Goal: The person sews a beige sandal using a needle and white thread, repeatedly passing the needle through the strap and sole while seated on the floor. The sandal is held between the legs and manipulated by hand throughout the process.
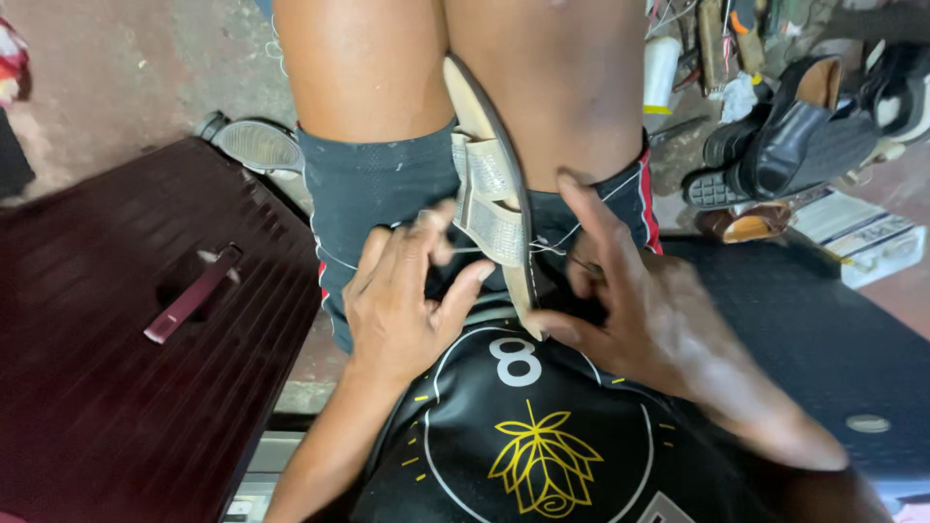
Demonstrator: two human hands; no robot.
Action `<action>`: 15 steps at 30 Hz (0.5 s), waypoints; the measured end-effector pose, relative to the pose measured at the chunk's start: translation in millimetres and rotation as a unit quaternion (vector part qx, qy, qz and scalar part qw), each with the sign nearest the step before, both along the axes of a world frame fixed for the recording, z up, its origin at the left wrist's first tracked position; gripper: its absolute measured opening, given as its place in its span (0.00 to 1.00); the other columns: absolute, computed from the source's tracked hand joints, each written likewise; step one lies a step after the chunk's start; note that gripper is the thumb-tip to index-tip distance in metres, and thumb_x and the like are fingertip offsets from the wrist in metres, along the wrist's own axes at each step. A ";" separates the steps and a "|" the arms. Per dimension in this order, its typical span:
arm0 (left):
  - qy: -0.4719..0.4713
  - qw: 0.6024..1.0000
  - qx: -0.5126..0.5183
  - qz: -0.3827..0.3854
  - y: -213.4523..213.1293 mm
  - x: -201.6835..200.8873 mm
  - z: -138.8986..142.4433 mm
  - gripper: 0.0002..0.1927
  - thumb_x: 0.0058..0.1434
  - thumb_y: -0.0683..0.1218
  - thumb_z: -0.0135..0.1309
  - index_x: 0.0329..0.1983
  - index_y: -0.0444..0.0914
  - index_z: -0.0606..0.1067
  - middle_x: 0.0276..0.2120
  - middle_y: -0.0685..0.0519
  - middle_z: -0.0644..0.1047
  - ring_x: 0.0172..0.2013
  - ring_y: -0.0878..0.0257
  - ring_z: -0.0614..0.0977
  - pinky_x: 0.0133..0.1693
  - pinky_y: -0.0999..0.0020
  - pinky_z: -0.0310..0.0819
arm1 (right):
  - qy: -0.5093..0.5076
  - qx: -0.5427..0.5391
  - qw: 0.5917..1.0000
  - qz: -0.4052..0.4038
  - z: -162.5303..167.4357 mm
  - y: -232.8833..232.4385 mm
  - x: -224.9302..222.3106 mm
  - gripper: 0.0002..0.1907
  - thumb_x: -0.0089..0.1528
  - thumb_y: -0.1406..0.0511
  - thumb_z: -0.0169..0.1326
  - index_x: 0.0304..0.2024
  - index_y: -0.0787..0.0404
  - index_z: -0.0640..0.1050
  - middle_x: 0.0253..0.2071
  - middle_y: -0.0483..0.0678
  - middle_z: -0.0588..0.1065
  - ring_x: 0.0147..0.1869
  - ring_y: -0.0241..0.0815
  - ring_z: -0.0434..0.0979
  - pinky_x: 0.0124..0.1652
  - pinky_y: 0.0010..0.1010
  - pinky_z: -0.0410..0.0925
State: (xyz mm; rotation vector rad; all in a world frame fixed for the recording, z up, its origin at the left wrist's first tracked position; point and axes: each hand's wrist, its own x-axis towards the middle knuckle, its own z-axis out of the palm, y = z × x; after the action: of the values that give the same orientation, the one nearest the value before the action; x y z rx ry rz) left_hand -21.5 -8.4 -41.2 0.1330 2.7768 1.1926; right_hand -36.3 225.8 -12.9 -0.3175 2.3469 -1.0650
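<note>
1. Far out to the left of the left hand lies a dark red case (107, 387) with ribbed lid and a handle (191, 295) of the same colour set in a recess.
2. Up and left of that hand, a grey shoe sole (260, 145) lies on the floor just past the person's knee.
3. The left hand (402, 295) sits on the lap, fingers curled together, thumb and fingertips pinching a thin pale thread (455, 249) that runs across to the sandal. It is closed on that thread.
4. Just right of the left hand, between the two hands, is a beige sandal (494, 194), standing on edge and wedged between the person's knees, its woven straps facing the left hand and its sole edge facing the right.
5. The right hand (620, 300) is against the sandal's right side, thumb tip touching the sole's lower end, index finger stretched upward along the thigh. It looks pinched on something small near the thread, but I cannot tell what.
6. Up and right of the right hand, well apart, a heap of black shoes (785, 136) rests on the floor, with a brown shoe (746, 225) below them and a white box (867, 237) beside.
</note>
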 end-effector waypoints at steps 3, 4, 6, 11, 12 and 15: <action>0.038 0.999 -0.014 -0.022 4.6 4.4 -11.6 0.15 0.60 0.50 0.68 0.39 0.39 0.75 0.30 0.53 0.73 0.31 0.54 0.72 0.32 0.59 0.66 | 0.048 0.095 0.990 0.092 15.8 14.3 -12.6 0.56 0.50 0.47 0.67 0.73 0.62 0.57 0.24 0.43 0.73 0.24 0.36 0.73 0.25 0.33 0.69; 0.049 0.998 -0.015 -0.024 4.5 5.9 -14.2 0.15 0.59 0.50 0.68 0.34 0.40 0.73 0.30 0.53 0.73 0.31 0.53 0.71 0.32 0.59 0.65 | 0.034 0.133 0.984 0.116 19.4 16.6 -14.4 0.55 0.49 0.47 0.66 0.73 0.60 0.59 0.25 0.43 0.74 0.24 0.37 0.75 0.26 0.35 0.70; 0.050 0.998 -0.013 -0.032 3.8 6.5 -17.6 0.16 0.57 0.49 0.68 0.27 0.40 0.70 0.28 0.51 0.70 0.31 0.52 0.71 0.31 0.57 0.64 | 0.057 0.111 0.987 0.104 17.0 14.3 -15.8 0.52 0.50 0.46 0.66 0.70 0.58 0.64 0.30 0.45 0.75 0.29 0.39 0.77 0.29 0.33 0.72; 0.037 0.998 -0.001 -0.049 6.9 -0.7 -17.0 0.17 0.56 0.44 0.65 0.22 0.38 0.67 0.26 0.50 0.68 0.29 0.51 0.69 0.31 0.57 0.63 | 0.195 0.005 0.981 -0.018 -10.9 -6.6 -4.3 0.40 0.51 0.52 0.70 0.59 0.60 0.70 0.47 0.55 0.76 0.44 0.49 0.80 0.40 0.35 0.75; 0.045 0.998 0.003 -0.049 8.6 -2.6 -16.8 0.16 0.56 0.43 0.64 0.22 0.38 0.67 0.27 0.50 0.69 0.29 0.51 0.70 0.31 0.57 0.64 | 0.173 -0.012 0.985 -0.024 -15.8 -7.2 -4.4 0.38 0.52 0.54 0.70 0.59 0.61 0.70 0.46 0.53 0.77 0.43 0.46 0.81 0.39 0.34 0.74; 0.053 0.998 -0.014 -0.023 12.4 -4.8 -14.3 0.17 0.58 0.41 0.63 0.20 0.37 0.67 0.26 0.49 0.69 0.28 0.50 0.69 0.31 0.57 0.63 | 0.117 -0.046 0.991 -0.037 -23.0 -10.4 -5.1 0.34 0.55 0.59 0.71 0.58 0.62 0.71 0.43 0.47 0.78 0.41 0.41 0.82 0.38 0.32 0.74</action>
State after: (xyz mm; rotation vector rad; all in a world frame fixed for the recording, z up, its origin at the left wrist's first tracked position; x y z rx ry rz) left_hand -26.3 4.0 -55.5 0.2635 2.8628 1.1693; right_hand -41.4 215.4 -35.9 -0.4117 2.5372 -1.2317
